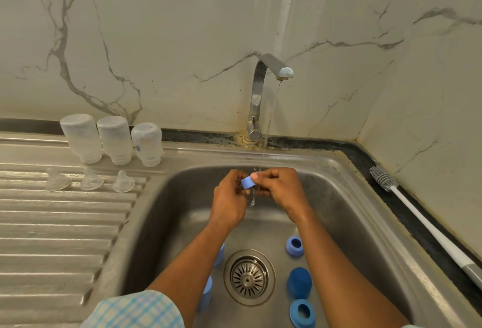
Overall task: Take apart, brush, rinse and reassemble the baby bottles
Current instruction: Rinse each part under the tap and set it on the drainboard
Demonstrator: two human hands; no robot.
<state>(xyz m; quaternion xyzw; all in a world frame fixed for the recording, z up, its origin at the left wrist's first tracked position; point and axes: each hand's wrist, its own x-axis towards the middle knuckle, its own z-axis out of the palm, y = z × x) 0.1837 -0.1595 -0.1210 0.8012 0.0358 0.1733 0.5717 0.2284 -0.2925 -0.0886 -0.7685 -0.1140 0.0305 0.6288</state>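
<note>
Over the steel sink (339, 197), my left hand (229, 197) and my right hand (283, 188) both grip a small blue screw ring (248, 182) under the thin stream from the tap (260, 92). Several more blue rings and caps lie on the sink floor: a ring (295, 245), a dark blue cap (299, 282), a ring (302, 312), and two pieces partly hidden by my left forearm (207, 293). Three clear bottles (114, 139) stand upside down on the drainboard, with three clear teats (91, 180) in front of them.
A grey-bristled bottle brush with a white handle (417, 213) lies on the dark counter strip right of the sink. The drain strainer (249, 276) sits in the sink floor. The ribbed drainboard (60, 236) stretches to the left; marble walls close the back and right.
</note>
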